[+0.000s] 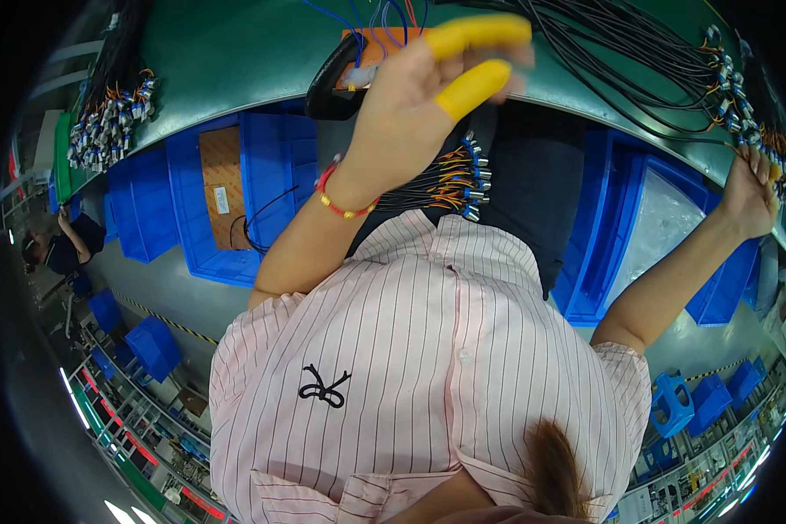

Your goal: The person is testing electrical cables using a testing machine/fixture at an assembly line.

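The green surface [236, 52] before you carries black cables [637, 61] at right. Your left hand [402, 113] has its grip apart, visibly holding nothing; your right hand [749, 205] reaches the cables' metal connectors [746, 125], its closure unclear. You seem to be picking a cable; the next move calls for separating one end.

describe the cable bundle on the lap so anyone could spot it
Between the green bench and the striped shirt is the lap. There, below the left hand, lies the silver-tipped cable bundle with orange wires. Unlike the bundles at the bench, it lies on the lap.
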Action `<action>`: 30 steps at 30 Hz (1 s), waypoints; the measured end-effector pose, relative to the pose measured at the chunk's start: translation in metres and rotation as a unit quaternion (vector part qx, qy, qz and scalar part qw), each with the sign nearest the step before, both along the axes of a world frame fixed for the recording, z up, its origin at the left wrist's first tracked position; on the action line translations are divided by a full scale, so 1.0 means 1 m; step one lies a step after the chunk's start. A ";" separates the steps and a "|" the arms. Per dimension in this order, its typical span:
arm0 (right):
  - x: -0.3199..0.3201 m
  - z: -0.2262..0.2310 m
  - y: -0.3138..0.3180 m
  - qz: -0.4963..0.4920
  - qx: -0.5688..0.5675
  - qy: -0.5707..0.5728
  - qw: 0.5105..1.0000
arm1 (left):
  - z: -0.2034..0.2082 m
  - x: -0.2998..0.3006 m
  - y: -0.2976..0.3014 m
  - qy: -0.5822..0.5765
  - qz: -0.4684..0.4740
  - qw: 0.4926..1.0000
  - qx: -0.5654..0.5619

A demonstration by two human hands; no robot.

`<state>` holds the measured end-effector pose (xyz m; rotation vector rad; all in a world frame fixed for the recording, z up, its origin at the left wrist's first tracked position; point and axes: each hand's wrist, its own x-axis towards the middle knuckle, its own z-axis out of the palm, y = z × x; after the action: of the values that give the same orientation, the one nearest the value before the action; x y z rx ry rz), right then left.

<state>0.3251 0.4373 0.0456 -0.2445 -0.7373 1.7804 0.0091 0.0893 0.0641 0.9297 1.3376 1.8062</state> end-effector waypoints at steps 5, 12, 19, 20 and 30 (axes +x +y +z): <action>-0.020 -0.020 0.020 -0.035 -0.011 -0.066 0.997 | -0.046 -0.010 -0.073 0.001 -0.045 0.991 -0.124; -0.046 -0.034 0.037 -0.059 0.001 -0.097 0.994 | -0.103 -0.004 -0.100 0.456 -0.015 0.840 -0.293; -0.097 -0.014 -0.012 -0.295 0.389 -0.613 0.621 | -0.111 -0.009 -0.094 0.493 -0.079 0.815 -0.293; -0.092 -0.019 -0.022 -0.329 0.394 -0.593 0.621 | -0.108 -0.009 -0.092 0.464 -0.085 0.832 -0.291; -0.152 -0.063 -0.287 0.126 0.476 -0.491 0.719 | -0.044 -0.013 -0.082 0.164 -0.128 0.931 -0.299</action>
<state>0.1732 0.1499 -0.0177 -0.3852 -2.4403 1.1560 -0.0040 0.0072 0.0201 1.0202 1.7422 0.9730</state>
